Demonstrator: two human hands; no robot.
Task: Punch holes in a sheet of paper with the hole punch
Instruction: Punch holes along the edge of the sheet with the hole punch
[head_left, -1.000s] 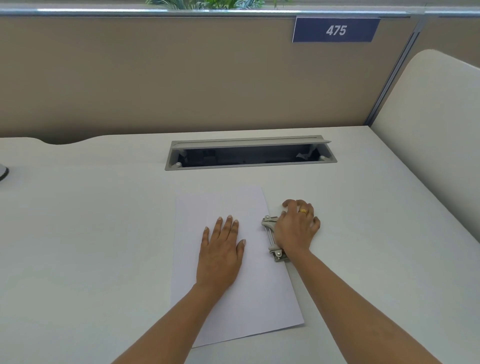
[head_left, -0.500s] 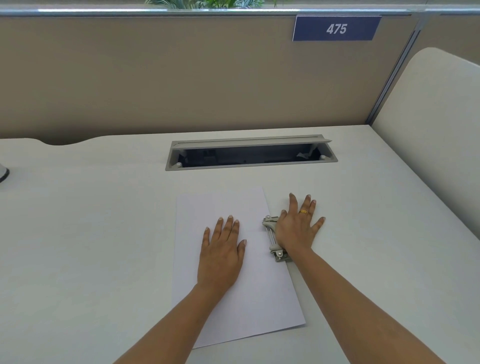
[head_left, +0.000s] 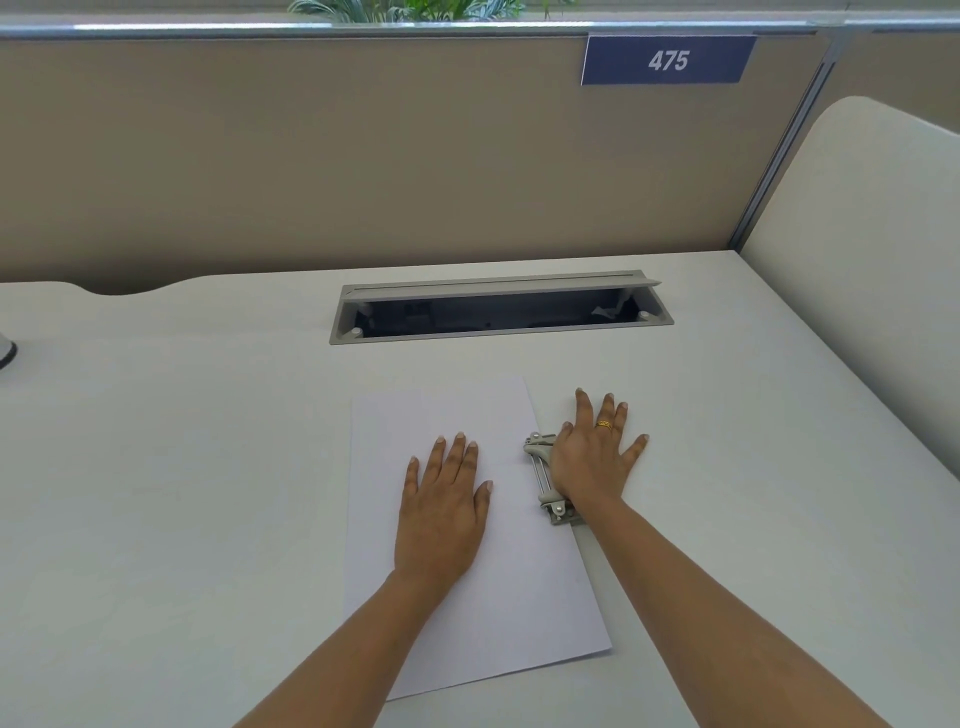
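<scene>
A wide, smooth white desk (head_left: 208, 493) fills most of the view. At its back stands a tan cloth wall (head_left: 363, 156) with a shiny metal rail (head_left: 311, 28) along the top. A small blue sign (head_left: 668, 60) with the white number 475 hangs on that wall, and green plant leaves (head_left: 415, 8) peek over it. On the right side a curved cream panel (head_left: 857, 260) stands up beside the desk. A long grey cable slot (head_left: 493, 283) is cut into the desk near the back, with its flap up and a dark hole under it. A white sheet of paper (head_left: 415, 415) lies flat on the desk in front of the slot, a bit turned. The left grip (head_left: 441, 509), a bare hand, lies flat on the middle of the paper with its fingers straight and holds nothing. The small grey metal hole punch (head_left: 540, 467) sits on the right edge of the paper. The right grip (head_left: 589, 462), a bare hand with a gold ring (head_left: 603, 425), presses its palm down on the punch, fingers spread out straight and not curled round it. That hand hides most of the punch, so only its left side shows. You cannot tell how far the paper goes in. It is too dark to see what is in the slot. A grey thing (head_left: 6, 351) at the far left is cut off by the edge.
</scene>
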